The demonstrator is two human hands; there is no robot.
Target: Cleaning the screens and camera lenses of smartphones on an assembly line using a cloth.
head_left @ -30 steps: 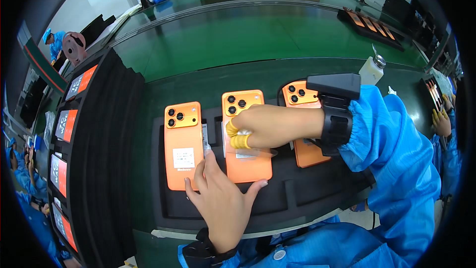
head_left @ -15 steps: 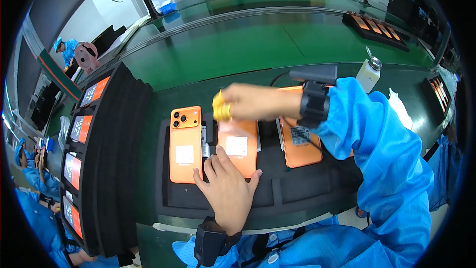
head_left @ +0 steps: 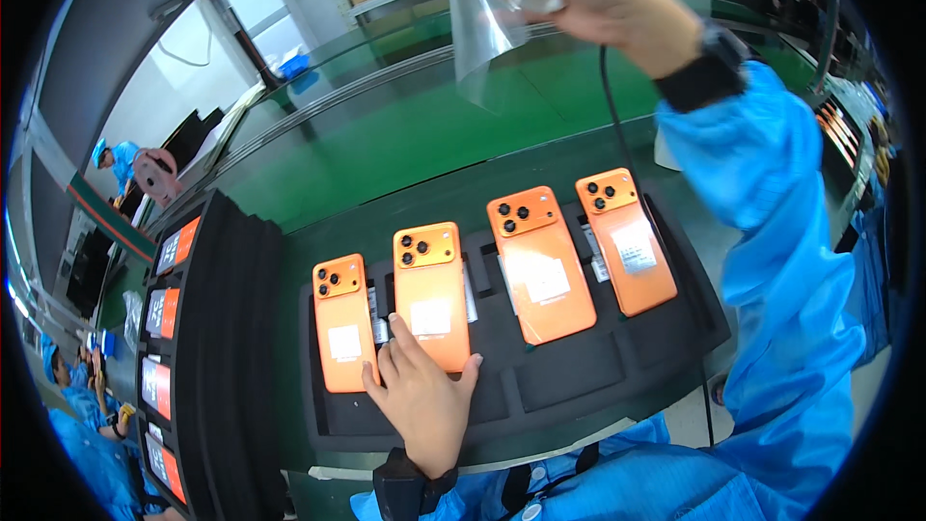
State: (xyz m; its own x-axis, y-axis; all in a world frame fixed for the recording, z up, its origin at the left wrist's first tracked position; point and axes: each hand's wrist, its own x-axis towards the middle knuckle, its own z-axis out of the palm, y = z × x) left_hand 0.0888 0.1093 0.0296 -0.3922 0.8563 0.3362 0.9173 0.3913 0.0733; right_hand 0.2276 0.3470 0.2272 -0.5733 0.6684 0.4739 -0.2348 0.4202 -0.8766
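My right hand (head_left: pixel 608 0), with yellow covers on its fingertips, is raised high over the far bench and pinches a clear plastic film (head_left: pixel 482 48) that hangs down. My left hand (head_left: pixel 424 410) lies with fingers spread on the lower end of the second orange phone (head_left: pixel 424 280); its fingers also come close to the first phone (head_left: pixel 338 314). To the right lie a third phone (head_left: pixel 569 314) and a fourth phone (head_left: pixel 603 222). All show camera lenses and a pale square label on their backs. They rest in a black foam tray (head_left: pixel 569 381).
A tall stack of black foam trays (head_left: pixel 217 347) stands at left, its top one holding several orange-and-grey items. Behind runs a green bench (head_left: pixel 367 150). A white bottle (head_left: pixel 666 151) is partly hidden by my right sleeve. A black cable (head_left: pixel 617 106) hangs from my right wrist. Co-workers sit far left.
My right hand has risen up and away from the second phone, carrying the clear film. My left hand stays on that phone. The view has shifted, and the third and fourth phones are uncovered.
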